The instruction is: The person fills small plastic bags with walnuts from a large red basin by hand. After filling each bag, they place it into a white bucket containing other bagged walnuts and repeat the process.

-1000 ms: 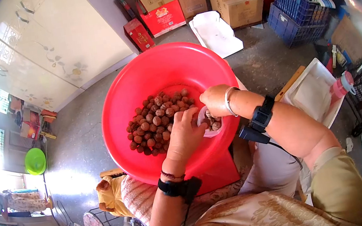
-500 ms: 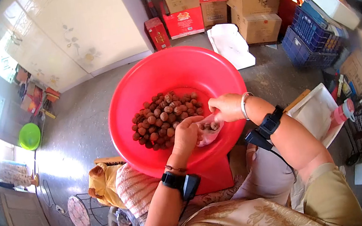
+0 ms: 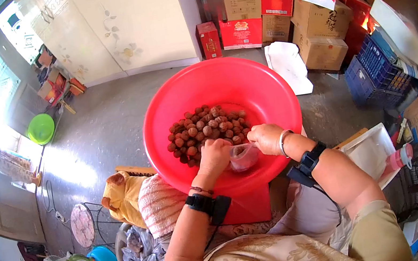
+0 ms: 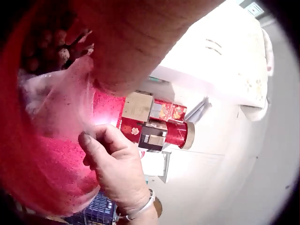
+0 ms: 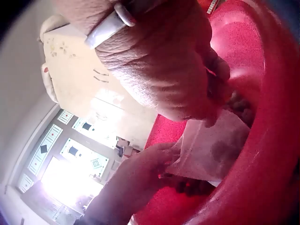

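A clear plastic bag with some walnuts in its bottom hangs between both hands over the red basin. At the bag's left edge, my left hand pinches the plastic. My right hand grips the opposite edge, thumb against the fingers as the left wrist view shows. The mouth of the bag is stretched between them. Loose brown walnuts lie heaped in the basin, just beyond the left hand. In the right wrist view, dark round shapes show through the thin plastic.
Under the basin stands a red support. A striped towel and a tub of plastic bags are at the left. To the right is a white foam box with a pink bottle. Cardboard boxes stack up behind.
The left hand's fingers have come from the bag's opening to its edge. Both hands now draw the mouth taut, and the bag hangs lower. The head view has shifted, so the basin appears further right.
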The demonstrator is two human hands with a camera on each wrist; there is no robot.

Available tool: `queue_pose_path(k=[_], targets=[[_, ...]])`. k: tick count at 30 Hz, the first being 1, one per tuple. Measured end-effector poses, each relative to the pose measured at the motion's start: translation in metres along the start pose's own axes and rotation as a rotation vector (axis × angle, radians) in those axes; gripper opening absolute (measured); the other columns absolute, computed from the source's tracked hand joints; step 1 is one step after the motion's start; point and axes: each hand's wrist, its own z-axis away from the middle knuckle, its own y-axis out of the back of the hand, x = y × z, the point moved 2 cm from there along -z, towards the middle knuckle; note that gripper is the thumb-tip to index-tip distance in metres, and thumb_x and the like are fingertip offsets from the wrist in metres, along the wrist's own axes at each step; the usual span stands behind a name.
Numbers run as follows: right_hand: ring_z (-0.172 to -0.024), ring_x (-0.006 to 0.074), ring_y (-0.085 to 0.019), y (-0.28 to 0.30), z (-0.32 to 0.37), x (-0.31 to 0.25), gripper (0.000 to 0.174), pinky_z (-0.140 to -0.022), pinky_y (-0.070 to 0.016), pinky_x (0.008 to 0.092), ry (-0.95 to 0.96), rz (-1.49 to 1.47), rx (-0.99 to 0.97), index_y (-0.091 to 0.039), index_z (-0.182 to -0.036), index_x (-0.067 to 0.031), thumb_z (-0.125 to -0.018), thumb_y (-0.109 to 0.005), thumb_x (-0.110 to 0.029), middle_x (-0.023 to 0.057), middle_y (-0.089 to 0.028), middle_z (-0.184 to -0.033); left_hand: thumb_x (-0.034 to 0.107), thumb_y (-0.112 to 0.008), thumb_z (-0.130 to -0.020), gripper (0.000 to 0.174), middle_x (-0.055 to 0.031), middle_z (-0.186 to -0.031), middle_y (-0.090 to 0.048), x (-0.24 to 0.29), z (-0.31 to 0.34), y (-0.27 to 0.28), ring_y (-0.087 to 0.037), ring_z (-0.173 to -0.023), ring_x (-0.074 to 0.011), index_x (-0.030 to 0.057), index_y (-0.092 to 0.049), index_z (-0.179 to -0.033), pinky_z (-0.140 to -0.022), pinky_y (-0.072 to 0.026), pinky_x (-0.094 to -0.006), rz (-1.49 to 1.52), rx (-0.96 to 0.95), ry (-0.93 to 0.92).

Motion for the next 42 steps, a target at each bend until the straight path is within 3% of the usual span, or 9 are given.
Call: queue_pose_path(k=[2, 3, 6, 11, 17, 29, 32, 36, 42], targets=[[-0.103, 0.0398, -0.066, -0.003, -0.001, -0.001, 0.015, -0.086, -0.0539, 0.0478, 0.042, 0.011, 0.021, -0.069, -0.097, -0.0079, -0.088, -0.059, -0.006, 0.0167, -0.069, -0.104, 0.031, -0.069, -0.091, 0.029, -0.0129, -0.118, -0.070, 0.011, 0.014, 0.003, -0.061, -0.117, -0.0362, 0.0140, -0.075, -0.113, -0.101, -0.0478, -0.0534, -0.484, 0.238, -0.829], [-0.102, 0.0399, -0.066, -0.004, -0.002, -0.003, 0.013, -0.086, -0.0537, 0.0477, 0.067, -0.008, 0.056, -0.068, -0.096, -0.0078, -0.087, -0.059, -0.007, 0.0166, -0.068, -0.103, 0.036, -0.072, -0.088, 0.032, -0.0119, -0.125, -0.066, 0.028, 0.029, 0.003, -0.059, -0.121, -0.0337, 0.0153, -0.075, -0.113, -0.101, -0.0472, -0.0523, -0.263, 0.241, -0.483], [-0.098, 0.0401, -0.065, -0.001, -0.001, -0.009, 0.009, -0.084, -0.0536, 0.0479, 0.139, -0.054, 0.089, -0.066, -0.094, -0.0078, -0.088, -0.059, -0.008, 0.0161, -0.066, -0.101, 0.032, -0.076, -0.086, 0.032, -0.0109, -0.123, -0.067, 0.040, 0.036, 0.009, -0.062, -0.117, -0.0344, 0.0134, -0.074, -0.112, -0.098, -0.0495, -0.0507, -0.361, 0.024, -0.427], [-0.092, 0.0394, -0.064, 0.007, 0.001, -0.012, 0.006, -0.080, -0.0537, 0.0487, 0.375, -0.054, 0.273, -0.062, -0.087, -0.0069, -0.088, -0.059, -0.012, 0.0152, -0.063, -0.094, 0.024, -0.073, -0.087, 0.019, -0.0172, -0.084, -0.070, 0.023, 0.026, 0.005, -0.069, -0.086, -0.0389, 0.0055, -0.072, -0.087, -0.075, -0.0550, -0.0479, -0.248, 0.190, -0.481], [-0.085, 0.0370, -0.062, 0.044, 0.006, -0.044, 0.003, -0.076, -0.0503, 0.0446, 0.302, -0.248, 0.339, -0.063, -0.090, 0.0000, -0.088, -0.062, -0.002, 0.0178, -0.060, -0.088, 0.033, -0.072, -0.085, 0.027, -0.0171, -0.085, -0.070, 0.052, 0.049, 0.034, -0.068, -0.087, -0.0384, 0.0069, -0.068, -0.082, -0.078, -0.0521, -0.0516, -0.224, 0.312, -0.471], [-0.066, 0.0052, -0.052, 0.053, 0.004, -0.020, 0.019, -0.060, -0.0416, 0.0207, 0.058, -0.704, 0.403, -0.060, -0.101, -0.0075, -0.102, -0.066, -0.025, -0.0032, -0.056, -0.080, 0.011, -0.067, -0.086, 0.004, -0.0181, -0.084, -0.066, 0.072, 0.133, 0.106, -0.065, -0.083, -0.0416, 0.0069, -0.066, -0.085, -0.074, -0.0541, -0.0458, 0.088, 0.578, -0.572], [-0.063, 0.0049, -0.050, 0.046, -0.001, 0.018, 0.018, -0.057, -0.0412, 0.0211, -0.025, -0.674, 0.420, -0.060, -0.100, -0.0070, -0.103, -0.064, -0.024, -0.0032, -0.056, -0.079, 0.002, -0.064, -0.096, 0.009, -0.0028, -0.073, -0.056, 0.054, 0.195, 0.163, -0.050, -0.072, -0.0083, 0.0036, -0.059, -0.089, -0.061, -0.0484, -0.0313, 0.459, 0.535, -0.399], [-0.058, 0.0048, -0.046, 0.041, -0.002, 0.044, 0.015, -0.051, -0.0400, 0.0228, -0.081, -0.486, 0.491, -0.059, -0.095, -0.0062, -0.103, -0.062, -0.018, -0.0031, -0.055, -0.076, 0.012, -0.064, -0.100, 0.014, -0.0011, -0.078, -0.058, -0.024, 0.276, 0.242, -0.056, -0.069, -0.0118, 0.0052, -0.062, -0.088, -0.058, -0.0495, -0.0321, 0.195, 0.950, -0.478], [-0.057, 0.0046, -0.046, 0.036, -0.001, 0.079, 0.015, -0.050, -0.0396, 0.0229, -0.166, -0.417, 0.500, -0.057, -0.089, -0.0065, -0.102, -0.062, -0.014, -0.0032, -0.053, -0.075, 0.014, -0.061, -0.103, 0.017, 0.0070, -0.078, -0.055, -0.120, 0.439, 0.304, -0.046, -0.071, -0.0033, 0.0052, -0.066, -0.089, -0.060, -0.0411, -0.0241, 0.192, 1.279, 0.042]])
